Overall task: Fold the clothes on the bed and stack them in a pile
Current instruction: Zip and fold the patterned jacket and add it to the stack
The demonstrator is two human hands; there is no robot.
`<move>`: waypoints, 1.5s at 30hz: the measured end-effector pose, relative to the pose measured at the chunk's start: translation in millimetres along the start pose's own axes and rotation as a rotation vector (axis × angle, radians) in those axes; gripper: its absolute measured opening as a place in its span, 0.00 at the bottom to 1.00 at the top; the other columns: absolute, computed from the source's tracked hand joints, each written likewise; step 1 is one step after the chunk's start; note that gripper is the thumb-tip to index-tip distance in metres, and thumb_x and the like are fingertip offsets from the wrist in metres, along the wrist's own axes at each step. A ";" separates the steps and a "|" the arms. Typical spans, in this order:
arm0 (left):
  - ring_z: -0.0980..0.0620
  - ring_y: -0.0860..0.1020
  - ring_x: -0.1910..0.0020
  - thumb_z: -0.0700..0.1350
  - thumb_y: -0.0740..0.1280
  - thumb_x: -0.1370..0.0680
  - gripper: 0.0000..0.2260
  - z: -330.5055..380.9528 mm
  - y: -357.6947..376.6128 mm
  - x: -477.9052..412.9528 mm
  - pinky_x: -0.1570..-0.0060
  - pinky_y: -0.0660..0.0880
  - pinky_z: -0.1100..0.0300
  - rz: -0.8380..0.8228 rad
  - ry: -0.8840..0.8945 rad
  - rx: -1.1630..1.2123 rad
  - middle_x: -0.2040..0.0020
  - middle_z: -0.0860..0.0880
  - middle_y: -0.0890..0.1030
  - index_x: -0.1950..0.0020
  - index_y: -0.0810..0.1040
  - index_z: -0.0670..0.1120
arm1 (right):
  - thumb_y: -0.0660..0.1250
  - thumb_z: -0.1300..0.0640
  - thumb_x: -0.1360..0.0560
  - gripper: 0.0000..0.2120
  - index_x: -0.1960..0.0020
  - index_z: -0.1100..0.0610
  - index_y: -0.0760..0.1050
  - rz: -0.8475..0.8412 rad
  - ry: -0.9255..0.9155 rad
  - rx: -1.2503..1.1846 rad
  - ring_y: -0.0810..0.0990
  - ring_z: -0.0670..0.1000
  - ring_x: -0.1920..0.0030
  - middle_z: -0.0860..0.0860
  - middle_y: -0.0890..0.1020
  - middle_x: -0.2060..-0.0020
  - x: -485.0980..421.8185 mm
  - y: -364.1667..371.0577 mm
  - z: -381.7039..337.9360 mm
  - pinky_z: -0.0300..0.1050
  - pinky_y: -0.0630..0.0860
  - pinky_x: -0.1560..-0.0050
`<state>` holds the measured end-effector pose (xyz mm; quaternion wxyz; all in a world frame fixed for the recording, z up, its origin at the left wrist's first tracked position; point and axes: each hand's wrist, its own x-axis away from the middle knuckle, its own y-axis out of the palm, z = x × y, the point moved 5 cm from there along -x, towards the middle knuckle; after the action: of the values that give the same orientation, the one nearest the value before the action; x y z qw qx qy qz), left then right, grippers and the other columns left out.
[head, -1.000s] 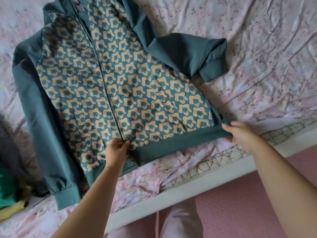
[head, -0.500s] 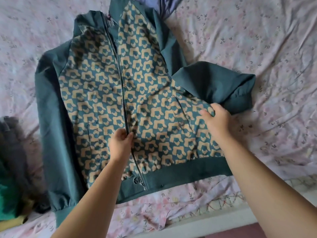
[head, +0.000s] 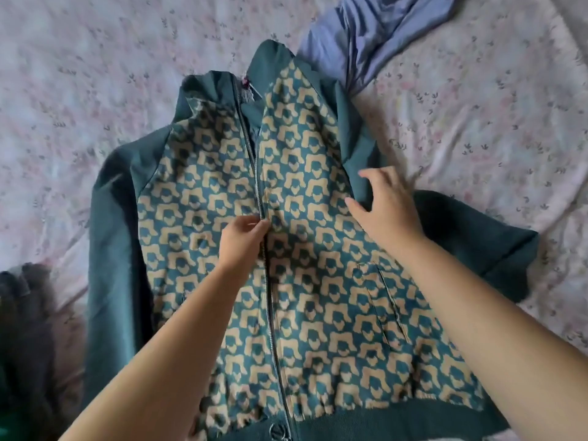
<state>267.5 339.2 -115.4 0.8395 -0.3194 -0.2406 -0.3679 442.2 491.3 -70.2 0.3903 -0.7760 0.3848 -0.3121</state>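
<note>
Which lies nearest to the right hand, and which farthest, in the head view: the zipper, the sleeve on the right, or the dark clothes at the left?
1. The sleeve, on the right: the right hand grips it.
2. The zipper, in the middle of the jacket.
3. The dark clothes, at the far left edge.

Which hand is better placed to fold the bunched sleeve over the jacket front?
Right: the right hand grips that sleeve near the shoulder, while the left hand pinches the zipper.
</note>
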 end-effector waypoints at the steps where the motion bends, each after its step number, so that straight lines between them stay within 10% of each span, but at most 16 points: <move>1: 0.47 0.77 0.56 0.45 0.67 0.24 0.09 8.4 1.2 -13.1 0.53 0.76 0.51 -0.007 -0.023 0.062 0.53 0.42 0.81 0.47 0.77 0.41 | 0.67 0.51 0.27 0.24 0.34 0.59 0.67 -0.020 0.016 0.011 0.70 0.58 0.39 0.58 0.69 0.39 -14.3 6.1 -4.9 0.51 0.68 0.41; 10: 0.45 0.80 0.48 0.47 0.62 0.21 0.16 97.1 22.4 -81.7 0.55 0.80 0.54 -0.258 -0.069 0.461 0.43 0.41 0.80 0.35 0.73 0.42 | 0.68 0.45 0.29 0.35 0.28 0.52 0.56 -0.125 0.163 -0.048 0.69 0.60 0.37 0.58 0.68 0.35 -86.2 39.7 2.1 0.53 0.71 0.41; 14: 0.50 0.79 0.52 0.32 0.60 0.23 0.21 128.7 23.4 -90.4 0.49 0.78 0.54 -0.183 0.178 0.449 0.41 0.44 0.78 0.32 0.69 0.46 | 0.68 0.54 0.27 0.27 0.31 0.52 0.62 -0.109 0.163 -0.241 0.73 0.57 0.40 0.57 0.73 0.40 -97.2 49.1 3.6 0.46 0.70 0.46; 19: 0.67 0.66 0.37 0.33 0.58 0.23 0.26 133.5 -0.2 -87.0 0.37 0.64 0.72 0.107 0.678 -0.151 0.31 0.55 0.70 0.29 0.65 0.53 | 0.64 0.62 0.25 0.20 0.34 0.55 0.69 0.036 -0.021 -0.300 0.73 0.49 0.51 0.48 0.71 0.52 -100.8 40.7 -9.4 0.38 0.66 0.52; 25: 0.50 0.61 0.28 0.30 0.60 0.27 0.35 104.8 0.1 -119.2 0.37 0.70 0.55 0.034 0.560 -0.498 0.24 0.55 0.57 0.25 0.57 0.54 | 0.60 0.62 0.22 0.20 0.31 0.51 0.67 -0.122 0.002 -0.122 0.74 0.51 0.52 0.56 0.74 0.40 -91.1 52.5 0.8 0.41 0.67 0.55; 31: 0.55 0.58 0.27 0.29 0.58 0.26 0.31 119.5 1.3 -136.1 0.49 0.53 0.85 0.057 0.480 -0.419 0.24 0.53 0.58 0.25 0.59 0.48 | 0.57 0.65 0.22 0.24 0.29 0.49 0.63 -0.203 -0.001 -0.156 0.73 0.54 0.44 0.54 0.71 0.40 -81.7 48.3 0.3 0.41 0.68 0.45; 39: 0.44 0.56 0.27 0.39 0.60 0.22 0.28 92.1 -1.0 -103.5 0.31 0.58 0.52 0.249 0.409 -0.747 0.23 0.46 0.50 0.24 0.53 0.47 | 0.62 0.52 0.24 0.24 0.29 0.50 0.63 -0.251 -0.048 -0.158 0.71 0.47 0.44 0.49 0.70 0.41 -50.2 20.9 7.1 0.38 0.65 0.45; 45: 0.47 0.70 0.36 0.43 0.63 0.22 0.17 79.9 41.5 -6.3 0.35 0.66 0.56 0.082 0.659 -0.553 0.34 0.43 0.71 0.34 0.70 0.41 | 0.69 0.39 0.35 0.39 0.29 0.51 0.62 -0.388 0.060 -0.114 0.65 0.46 0.36 0.45 0.68 0.39 39.0 -17.7 51.6 0.45 0.63 0.33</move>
<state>282.2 420.9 -80.0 0.7683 -0.4070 0.1608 -0.4671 508.8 484.4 -73.9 0.2666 -0.8467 0.2567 -0.3822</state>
